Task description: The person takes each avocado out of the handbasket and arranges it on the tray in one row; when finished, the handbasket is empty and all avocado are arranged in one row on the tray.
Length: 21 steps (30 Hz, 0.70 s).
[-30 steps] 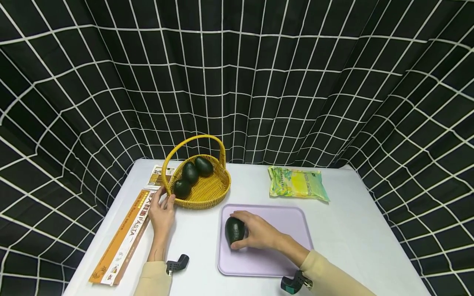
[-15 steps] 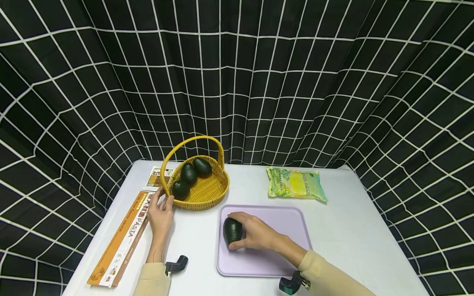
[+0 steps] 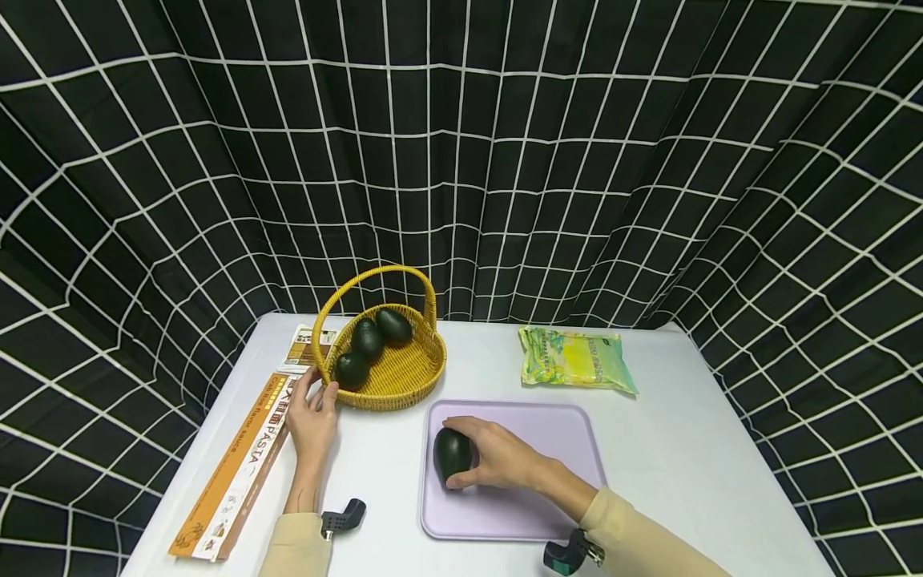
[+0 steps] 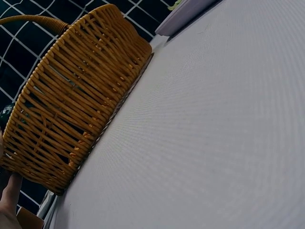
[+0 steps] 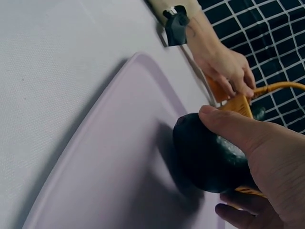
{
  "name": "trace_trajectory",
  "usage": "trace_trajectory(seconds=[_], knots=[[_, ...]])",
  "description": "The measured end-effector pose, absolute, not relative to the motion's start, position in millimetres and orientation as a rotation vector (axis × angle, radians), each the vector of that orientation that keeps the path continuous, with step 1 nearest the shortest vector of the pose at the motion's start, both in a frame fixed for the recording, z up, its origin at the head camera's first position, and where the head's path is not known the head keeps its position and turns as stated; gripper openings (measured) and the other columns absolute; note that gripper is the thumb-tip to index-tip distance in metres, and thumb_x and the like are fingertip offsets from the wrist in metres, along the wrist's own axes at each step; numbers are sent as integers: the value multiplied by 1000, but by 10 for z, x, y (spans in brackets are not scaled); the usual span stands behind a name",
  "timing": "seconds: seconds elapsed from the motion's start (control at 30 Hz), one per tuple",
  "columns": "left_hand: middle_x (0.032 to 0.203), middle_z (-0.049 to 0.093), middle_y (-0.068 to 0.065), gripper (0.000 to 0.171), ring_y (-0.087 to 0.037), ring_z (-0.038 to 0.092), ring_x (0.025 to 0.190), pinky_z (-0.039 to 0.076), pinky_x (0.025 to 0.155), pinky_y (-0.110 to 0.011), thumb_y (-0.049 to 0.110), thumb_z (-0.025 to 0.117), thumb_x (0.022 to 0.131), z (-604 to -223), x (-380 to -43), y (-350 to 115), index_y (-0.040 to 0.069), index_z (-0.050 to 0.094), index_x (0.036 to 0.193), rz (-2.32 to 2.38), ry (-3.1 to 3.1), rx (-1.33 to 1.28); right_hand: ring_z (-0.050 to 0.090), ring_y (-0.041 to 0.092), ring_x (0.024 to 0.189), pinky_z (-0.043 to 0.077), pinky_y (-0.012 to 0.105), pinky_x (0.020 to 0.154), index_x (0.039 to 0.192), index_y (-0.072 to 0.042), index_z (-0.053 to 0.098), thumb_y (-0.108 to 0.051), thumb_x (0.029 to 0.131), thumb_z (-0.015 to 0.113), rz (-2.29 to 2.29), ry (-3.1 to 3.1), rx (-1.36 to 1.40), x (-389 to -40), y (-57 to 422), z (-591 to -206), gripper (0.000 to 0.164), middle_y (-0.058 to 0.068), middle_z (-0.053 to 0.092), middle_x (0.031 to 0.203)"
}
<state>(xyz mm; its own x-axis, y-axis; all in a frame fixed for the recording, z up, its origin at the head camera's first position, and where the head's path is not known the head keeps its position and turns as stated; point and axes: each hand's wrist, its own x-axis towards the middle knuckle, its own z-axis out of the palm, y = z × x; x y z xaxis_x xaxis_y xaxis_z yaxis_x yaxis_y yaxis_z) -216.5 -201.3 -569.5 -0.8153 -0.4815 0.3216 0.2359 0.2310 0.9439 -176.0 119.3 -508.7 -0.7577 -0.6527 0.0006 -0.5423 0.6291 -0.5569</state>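
A dark green avocado (image 3: pixel 453 457) sits between the thumb and fingers of my right hand (image 3: pixel 501 457), over the left part of a lilac tray (image 3: pixel 534 513). In the right wrist view the avocado (image 5: pixel 209 155) casts a shadow on the tray, and the thumb lies along its side. My left hand (image 3: pixel 313 417) pinches the near-left rim of a yellow wicker basket (image 3: pixel 397 393), close to where the handle meets it. Inside the basket lie three more avocados (image 3: pixel 368 340), grouped toward the left and back. The left wrist view shows the basket's woven side (image 4: pixel 81 95) and part of a finger.
An orange and white pasta box (image 3: pixel 238 473) lies left of my left forearm. Behind it is a small printed packet (image 3: pixel 306 349), partly covered by the basket. A green and yellow soft pack (image 3: pixel 577 358) lies at the back right. Black grid-patterned curtains (image 3: pixel 461 160) surround the table.
The head view has shifted very slightly. My right hand still holds the avocado over the tray, its tilt changed a little; my left hand stays at the basket rim.
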Motion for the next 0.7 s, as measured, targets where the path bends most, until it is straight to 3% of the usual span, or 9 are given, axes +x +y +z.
trace_trajectory(seconds=[0.5, 0.7], knots=[[138, 57, -28, 49, -57, 63, 118, 51, 93, 1, 0, 70, 97, -5764, -2189, -2058, -4, 55, 144, -1627, -1932, 189, 58, 27, 137, 52, 46, 120, 153, -6, 49, -42, 77, 93, -831, 2622, -997, -1752, 1194, -5109, 94, 11, 57, 152], [138, 57, -27, 49, -55, 63, 120, 50, 94, 2, 3, 71, 98, -5754, -2183, -2056, -3, 56, 144, -1616, -1947, 190, 56, 24, 139, 53, 46, 119, 155, -13, 49, -51, 79, 89, -786, 2648, -988, -1770, 1174, -5044, 94, 7, 56, 154]])
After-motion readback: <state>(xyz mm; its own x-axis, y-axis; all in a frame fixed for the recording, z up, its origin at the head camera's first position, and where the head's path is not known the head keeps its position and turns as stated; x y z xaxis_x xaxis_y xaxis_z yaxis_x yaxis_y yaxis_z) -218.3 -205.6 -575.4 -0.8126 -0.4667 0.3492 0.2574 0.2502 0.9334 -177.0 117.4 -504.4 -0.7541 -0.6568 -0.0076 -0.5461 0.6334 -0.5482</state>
